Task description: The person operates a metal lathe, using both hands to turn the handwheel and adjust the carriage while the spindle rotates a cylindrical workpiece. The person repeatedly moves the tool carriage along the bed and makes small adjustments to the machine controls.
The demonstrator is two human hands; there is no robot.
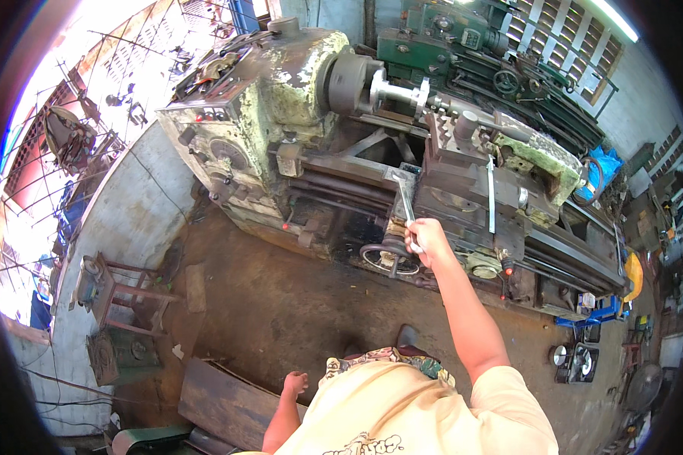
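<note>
My right hand (426, 240), at the end of an outstretched arm, is closed round the lower end of a long silvery wrench (407, 199). The wrench's far end lies over the lathe's carriage (451, 199), above a dark handwheel (393, 256). Whether it touches the metal I cannot tell. My left hand (296, 382) hangs low by my side, its fingers curled in and nothing visible in them. A pale, spool-shaped metal workpiece (399, 92) sits in the chuck (349, 83). Beside it stands the tool post (465, 125).
The lathe's worn headstock (288, 83) rises at left, with tools piled on top. A green machine (448, 53) stands behind. At left are a small wooden stool (133, 292) and a low dark bench (228, 406). A blue-framed stand (596, 315) is at right.
</note>
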